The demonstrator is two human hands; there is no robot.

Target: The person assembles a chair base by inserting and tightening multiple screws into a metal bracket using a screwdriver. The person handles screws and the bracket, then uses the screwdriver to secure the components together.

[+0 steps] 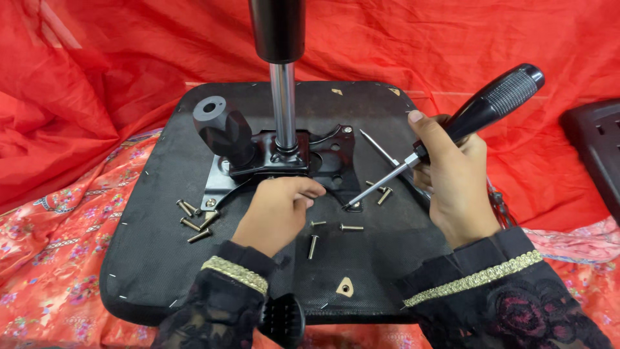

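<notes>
- On the upturned black seat base, spread over red cloth, the screwdriver lay slantwise, its black handle high to the right and its tip low to the left.
- The tip sat on a screw at the lower right corner of the black metal mounting plate, just beside the left hand and below-left of the right hand.
- The right hand was closed round the screwdriver where handle met shaft, forefinger raised along it, wrist cocked back toward the person.
- The left hand was nearer the plate, fingers curled shut against its front edge; whether it pinched anything could not be told.
- Loose screws lay to the left of the left hand, more between the two hands.
- The chrome gas column rose upright from the plate, a black lever knob just beside it.
</notes>
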